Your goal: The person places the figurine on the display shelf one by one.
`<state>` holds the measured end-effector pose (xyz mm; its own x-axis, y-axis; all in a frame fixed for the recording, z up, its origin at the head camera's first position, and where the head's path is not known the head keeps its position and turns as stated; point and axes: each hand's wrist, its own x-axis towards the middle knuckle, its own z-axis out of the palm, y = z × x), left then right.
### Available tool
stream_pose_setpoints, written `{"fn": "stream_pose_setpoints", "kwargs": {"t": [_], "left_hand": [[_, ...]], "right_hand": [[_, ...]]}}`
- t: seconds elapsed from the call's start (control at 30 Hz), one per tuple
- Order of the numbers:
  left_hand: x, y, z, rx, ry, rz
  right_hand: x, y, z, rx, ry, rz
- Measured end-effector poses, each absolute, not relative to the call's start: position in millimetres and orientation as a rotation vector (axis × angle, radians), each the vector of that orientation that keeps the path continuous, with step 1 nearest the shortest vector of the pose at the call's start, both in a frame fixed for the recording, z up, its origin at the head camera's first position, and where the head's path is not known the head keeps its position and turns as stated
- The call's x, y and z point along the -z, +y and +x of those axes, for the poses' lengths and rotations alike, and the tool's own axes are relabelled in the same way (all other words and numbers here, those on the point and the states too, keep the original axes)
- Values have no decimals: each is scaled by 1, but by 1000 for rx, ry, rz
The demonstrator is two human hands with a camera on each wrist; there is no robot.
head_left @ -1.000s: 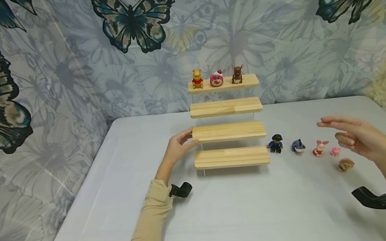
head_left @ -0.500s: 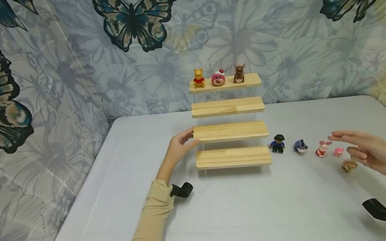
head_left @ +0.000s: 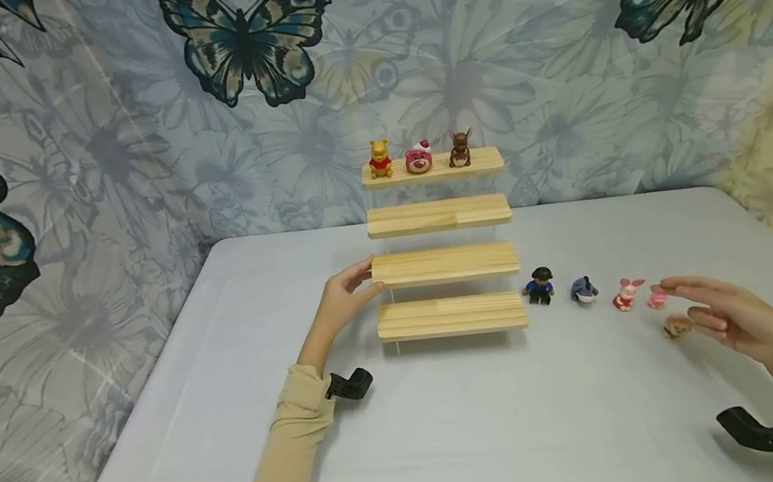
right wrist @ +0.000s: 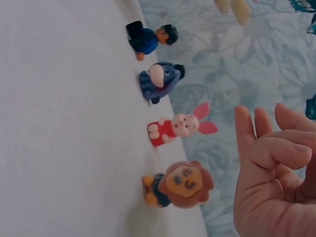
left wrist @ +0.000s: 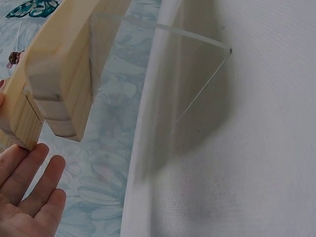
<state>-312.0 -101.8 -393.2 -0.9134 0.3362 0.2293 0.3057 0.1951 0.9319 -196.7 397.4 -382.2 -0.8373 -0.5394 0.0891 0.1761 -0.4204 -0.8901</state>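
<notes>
At the left end of the third tier from the top, my left hand point(head_left: 342, 298) holds the wooden shelf point(head_left: 445, 264), thumb in front and fingers behind. In the left wrist view, fingertips touch the board's end. My right hand point(head_left: 741, 320) hovers with fingers extended and nothing in them, its fingertips nearest a lion figurine point(right wrist: 185, 185) and a small pink figurine point(head_left: 657, 299). Along the table to their left stand a piglet figurine point(right wrist: 182, 127), a blue donkey figurine point(right wrist: 160, 81) and a toy figure in blue with a dark hat point(head_left: 539, 288).
On the top tier point(head_left: 488, 162) sit a yellow bear figurine point(head_left: 379, 159), a pink bear head point(head_left: 418, 158) and a brown kangaroo-like figurine point(head_left: 459, 150). Clear supports carry the boards. A white-covered table point(head_left: 462, 431) meets a butterfly-patterned backdrop point(head_left: 312, 152).
My right hand has moved down, closer to the lion and small pink figurines. The left hand stays at the shelf end. The head view has shifted slightly.
</notes>
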Motion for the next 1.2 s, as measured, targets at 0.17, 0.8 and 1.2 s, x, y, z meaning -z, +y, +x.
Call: {"fn": "stream_pose_setpoints", "kwargs": {"t": [0.17, 0.8, 1.2], "left_hand": [[374, -100, -296, -1844, 2431, 647], [395, -101, -313, -1861, 2446, 642], [391, -101, -311, -1849, 2430, 618]], "right_hand": [[388, 400, -197, 2284, 1367, -539], [408, 419, -189, 2257, 1582, -288], [418, 425, -189, 2253, 1482, -313]]}}
